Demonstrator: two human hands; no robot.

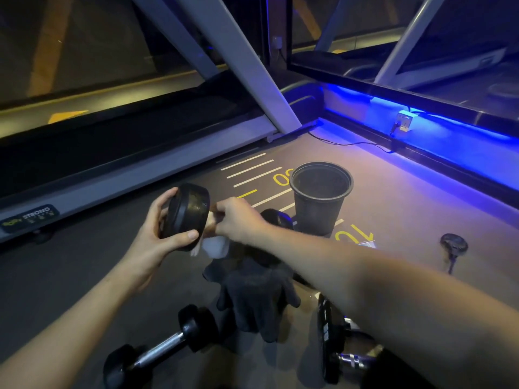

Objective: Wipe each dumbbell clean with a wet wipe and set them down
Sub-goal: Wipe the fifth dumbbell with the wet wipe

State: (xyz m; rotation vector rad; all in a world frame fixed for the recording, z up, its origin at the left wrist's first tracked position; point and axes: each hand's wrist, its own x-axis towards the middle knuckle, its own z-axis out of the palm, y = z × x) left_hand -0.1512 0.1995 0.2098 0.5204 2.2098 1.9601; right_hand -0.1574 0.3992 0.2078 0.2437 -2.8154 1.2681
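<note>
My left hand point(153, 234) grips one black rubber head of a dumbbell point(186, 214) held up off the floor; its other head point(276, 219) shows beyond my right wrist. My right hand point(238, 219) is closed around the dumbbell's handle with a white wet wipe point(214, 245) wrapped under it, the wipe's loose end hanging down. The handle itself is hidden by my fingers. A second black dumbbell with a chrome handle point(160, 346) lies on the floor near the bottom. A third dumbbell point(335, 341) lies at lower right, partly hidden by my right forearm.
A dark cloth point(258, 296) lies crumpled on the floor below my hands. A black bin point(320, 197) stands just beyond. A treadmill frame point(118, 175) runs along the left. A small dark object with a cord point(453, 244) lies at right. Blue-lit window base at far right.
</note>
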